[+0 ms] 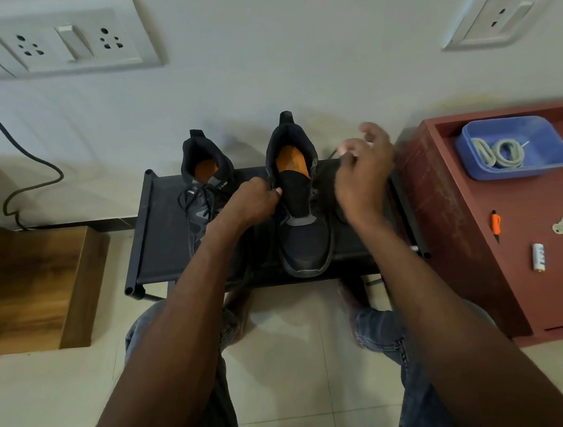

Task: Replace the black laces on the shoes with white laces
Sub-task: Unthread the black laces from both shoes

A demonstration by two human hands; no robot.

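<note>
Two black shoes on a black tabletop (159, 245): left shoe (202, 193) laced black, right shoe (302, 211) mostly unlaced. Left hand (251, 204) grips the right shoe's collar; right hand (363, 171) pinches a black lace (331, 155). White laces (499, 154), count unclear, lie coiled in one blue tray (547, 132) on a red cabinet (464, 230). Tiled floor, white wall, two socket plates.
</note>
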